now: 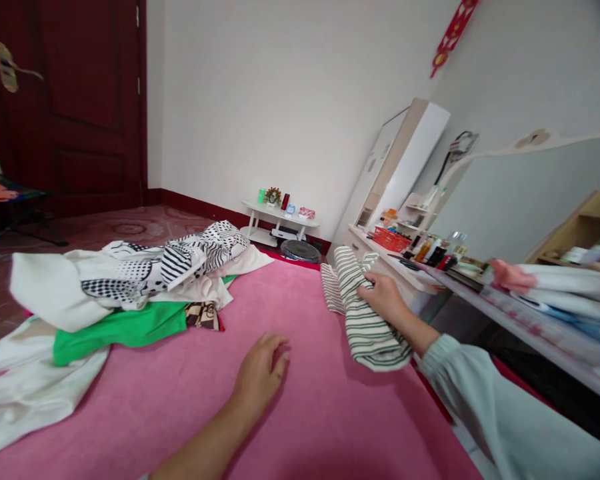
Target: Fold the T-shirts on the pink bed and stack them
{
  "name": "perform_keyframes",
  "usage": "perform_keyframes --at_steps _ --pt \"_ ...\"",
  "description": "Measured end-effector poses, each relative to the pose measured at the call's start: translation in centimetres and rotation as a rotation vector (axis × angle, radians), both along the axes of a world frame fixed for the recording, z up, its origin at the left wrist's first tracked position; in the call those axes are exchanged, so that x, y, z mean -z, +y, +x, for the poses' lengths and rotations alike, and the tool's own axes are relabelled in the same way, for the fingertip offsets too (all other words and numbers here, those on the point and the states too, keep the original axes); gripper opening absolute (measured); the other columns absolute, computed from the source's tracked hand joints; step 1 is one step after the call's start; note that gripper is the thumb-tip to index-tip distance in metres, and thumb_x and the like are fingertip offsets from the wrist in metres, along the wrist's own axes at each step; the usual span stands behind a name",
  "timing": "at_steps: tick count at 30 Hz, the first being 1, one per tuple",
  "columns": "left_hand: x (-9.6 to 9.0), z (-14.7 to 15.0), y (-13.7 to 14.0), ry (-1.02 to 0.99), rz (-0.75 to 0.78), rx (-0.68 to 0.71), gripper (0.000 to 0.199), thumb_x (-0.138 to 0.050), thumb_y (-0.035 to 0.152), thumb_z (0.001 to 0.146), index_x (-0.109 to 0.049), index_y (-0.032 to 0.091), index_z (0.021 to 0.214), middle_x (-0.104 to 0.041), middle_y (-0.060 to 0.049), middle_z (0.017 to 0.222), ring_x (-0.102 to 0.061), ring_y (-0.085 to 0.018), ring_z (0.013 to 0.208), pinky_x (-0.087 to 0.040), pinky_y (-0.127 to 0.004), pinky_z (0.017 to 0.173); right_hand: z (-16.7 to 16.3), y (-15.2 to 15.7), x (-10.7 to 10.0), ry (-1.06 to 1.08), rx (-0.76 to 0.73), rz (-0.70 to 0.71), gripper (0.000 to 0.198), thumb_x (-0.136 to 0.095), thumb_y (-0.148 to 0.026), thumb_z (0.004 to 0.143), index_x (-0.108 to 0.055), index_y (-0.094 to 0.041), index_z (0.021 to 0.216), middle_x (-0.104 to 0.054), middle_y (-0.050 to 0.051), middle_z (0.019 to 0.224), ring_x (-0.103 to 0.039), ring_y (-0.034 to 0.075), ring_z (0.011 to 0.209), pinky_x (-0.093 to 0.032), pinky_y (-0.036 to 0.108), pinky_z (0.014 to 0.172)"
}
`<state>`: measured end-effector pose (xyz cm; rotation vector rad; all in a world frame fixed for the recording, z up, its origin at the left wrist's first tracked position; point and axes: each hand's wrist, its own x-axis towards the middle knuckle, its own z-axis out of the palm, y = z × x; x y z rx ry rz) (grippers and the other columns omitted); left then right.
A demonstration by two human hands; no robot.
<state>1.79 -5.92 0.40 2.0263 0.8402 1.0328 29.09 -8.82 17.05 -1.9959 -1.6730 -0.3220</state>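
Note:
A folded garment with white and dark green stripes [367,327] is at the right edge of the pink bed cover [290,413]. My right hand [384,297] grips it from its right side, with fingertips on its upper face. Behind it shows a second striped piece of cloth [331,290]; I cannot tell if it is a separate garment. Over the middle of the bed is my left hand [264,367], holding nothing, its fingers loosely bent and the thumb apart.
On the left lies a heap of clothes: a black-and-white patterned garment [180,263], a green cloth [125,330] and white clothes [35,393]. A dressing table [375,253] with bottles and a red basket [391,239] stands right. A low white stand [270,212] is by the wall.

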Motion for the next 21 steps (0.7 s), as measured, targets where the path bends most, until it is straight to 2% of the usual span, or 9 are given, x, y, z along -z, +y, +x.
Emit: perform_keyframes --at_steps 5,8,10,12,15,18,21 --pt "-0.1 0.4 -0.8 0.109 0.036 0.007 0.026 -0.049 0.019 0.082 -0.065 0.02 0.103 -0.065 -0.009 0.103 -0.06 -0.024 0.099 -0.045 -0.038 0.09 7.5 4.8 -1.9 -0.305 0.154 0.021 0.019 -0.05 -0.021 0.07 -0.066 -0.014 0.078 -0.064 0.008 0.08 -0.055 0.021 0.078 -0.04 0.028 0.074" --pt "0.1 0.4 -0.8 0.136 0.034 -0.018 0.027 -0.05 0.02 0.082 -0.064 0.022 0.105 -0.064 -0.009 0.105 -0.059 -0.024 0.1 -0.044 -0.038 0.091 10.8 7.8 -1.9 -0.362 0.224 0.009 0.024 -0.052 -0.022 0.073 -0.069 -0.01 0.086 -0.065 0.011 0.084 -0.057 0.023 0.08 -0.041 0.029 0.075" --pt "0.2 0.5 -0.7 0.155 0.035 -0.019 0.027 -0.051 0.02 0.082 -0.064 0.023 0.106 -0.064 -0.008 0.105 -0.059 -0.024 0.1 -0.044 -0.038 0.091 12.6 9.7 -1.2 -0.361 0.261 0.0 0.028 -0.053 -0.021 0.074 -0.069 -0.009 0.094 -0.066 0.014 0.09 -0.058 0.024 0.085 -0.041 0.03 0.078" --pt "0.3 0.5 -0.7 0.173 0.035 -0.018 0.028 -0.051 0.02 0.081 -0.064 0.024 0.106 -0.065 -0.008 0.104 -0.059 -0.024 0.099 -0.044 -0.038 0.09 14.0 11.1 0.4 -0.309 0.276 -0.034 0.034 -0.056 -0.022 0.075 -0.068 -0.009 0.104 -0.067 0.015 0.099 -0.059 0.025 0.091 -0.042 0.03 0.081" --pt "0.3 0.6 -0.7 0.181 0.034 -0.013 0.029 -0.052 0.02 0.081 -0.064 0.026 0.107 -0.064 -0.008 0.104 -0.059 -0.025 0.098 -0.045 -0.039 0.088 15.7 11.9 4.2 -0.114 0.27 -0.157 0.041 -0.059 -0.032 0.079 -0.065 -0.012 0.114 -0.067 0.014 0.108 -0.06 0.025 0.097 -0.043 0.029 0.082" --pt "0.2 0.6 -0.7 0.187 0.031 -0.007 0.03 -0.052 0.021 0.081 -0.064 0.027 0.107 -0.064 -0.008 0.104 -0.058 -0.025 0.098 -0.045 -0.039 0.088 17.0 10.6 8.5 0.104 0.381 -0.236 0.051 -0.043 -0.047 0.089 -0.065 -0.009 0.114 -0.067 0.019 0.109 -0.062 0.026 0.101 -0.044 0.031 0.082" --pt "0.1 0.6 -0.8 0.21 0.033 0.0 0.031 -0.052 0.019 0.08 -0.064 0.027 0.108 -0.063 -0.007 0.105 -0.057 -0.024 0.099 -0.045 -0.038 0.089 18.0 8.2 11.6 0.17 0.493 -0.255 0.064 -0.032 -0.054 0.092 -0.066 -0.004 0.111 -0.067 0.024 0.106 -0.064 0.029 0.098 -0.045 0.033 0.079"
